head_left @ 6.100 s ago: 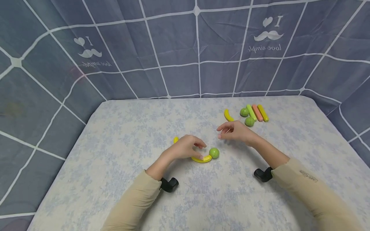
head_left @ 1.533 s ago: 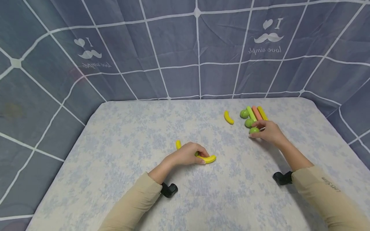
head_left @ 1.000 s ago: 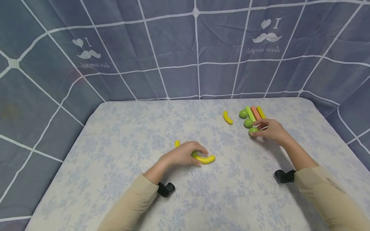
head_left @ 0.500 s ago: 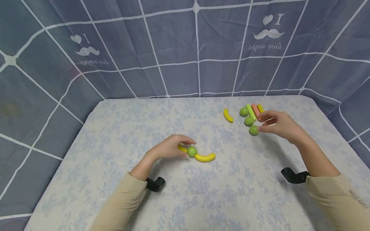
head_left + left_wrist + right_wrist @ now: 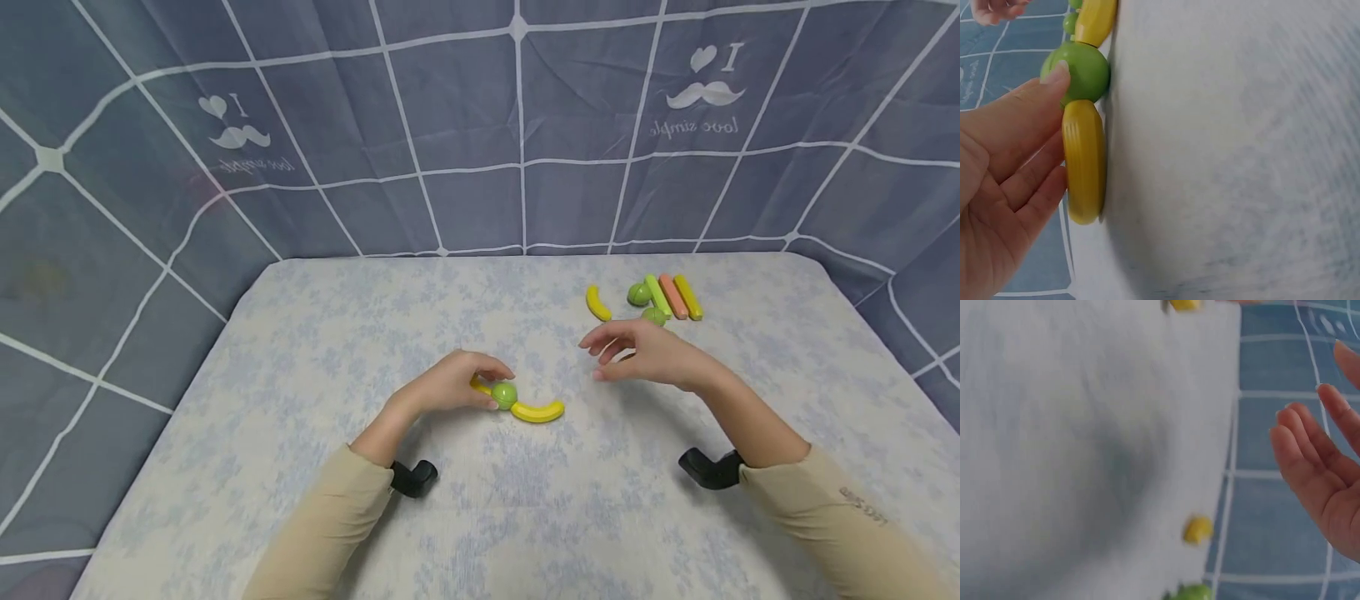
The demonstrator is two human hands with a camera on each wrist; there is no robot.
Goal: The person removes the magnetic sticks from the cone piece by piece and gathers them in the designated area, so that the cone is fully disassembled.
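Note:
My left hand [image 5: 442,385] is low over the table, left of centre, thumb and fingers about a green ball [image 5: 505,396]. In the left wrist view the thumb tip presses on this ball [image 5: 1088,72], and fingers lie behind a yellow toy banana [image 5: 1085,165]. The ball sits between that banana's end and a second toy banana [image 5: 537,412], which curves off to the right. My right hand [image 5: 652,354] hovers above the table with nothing in it, fingers loosely bent; its fingers [image 5: 1310,447] stand apart in the right wrist view.
At the back right lie a third toy banana [image 5: 597,303], green balls [image 5: 639,294] and green, orange and yellow sticks [image 5: 688,297] side by side. The right hand covers part of this group. Tile-patterned cloth [image 5: 465,125] hangs behind the patterned table surface [image 5: 360,317].
The right hand set a green ball in front of the back-right group, let go and moved back left. The left hand drew left off the right-hand banana, uncovering the ball between the bananas.

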